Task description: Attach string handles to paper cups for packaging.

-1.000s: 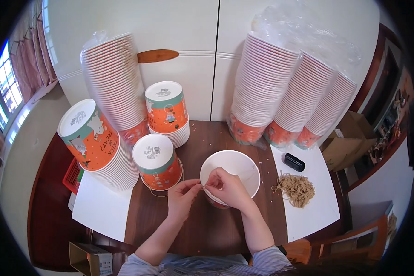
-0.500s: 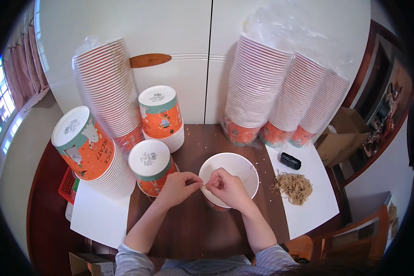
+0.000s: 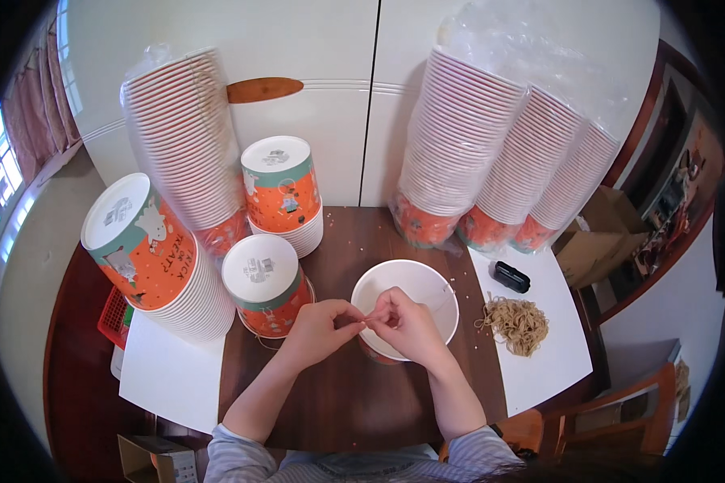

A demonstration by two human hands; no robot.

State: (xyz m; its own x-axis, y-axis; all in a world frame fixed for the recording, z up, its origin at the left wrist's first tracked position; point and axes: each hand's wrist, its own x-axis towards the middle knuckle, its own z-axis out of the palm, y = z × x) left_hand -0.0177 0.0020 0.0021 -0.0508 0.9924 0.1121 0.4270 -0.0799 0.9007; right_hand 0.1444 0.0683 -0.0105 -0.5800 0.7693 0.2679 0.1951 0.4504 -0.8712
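Observation:
A white-lined paper bucket (image 3: 415,342) stands upright, open end up, in front of me on the brown table. At its left rim my left hand (image 3: 324,328) pinches with thumb and forefinger. My right hand (image 3: 407,324) meets it there fingertip to fingertip, over the bucket's mouth. A thin cord seems to be pinched between them, mostly hidden by the fingers. A fine strand (image 3: 445,296) shows inside the right rim. Left of my left hand, an upturned orange bucket (image 3: 270,322) has a loop of cord by its lower edge. A heap of tan cords (image 3: 517,325) lies at the right.
Upturned stacked buckets (image 3: 157,266) stand at the left, with another upturned stack (image 3: 282,197) behind. Tall plastic-wrapped bucket stacks (image 3: 459,145) rise at the back right, and one wrapped stack (image 3: 181,137) at the back left. A small black object (image 3: 511,277) lies near the cords.
Both hands have shifted slightly right and up in the picture and their fingertips have drawn closer together. The whole view has tilted a little; the buckets stay in place.

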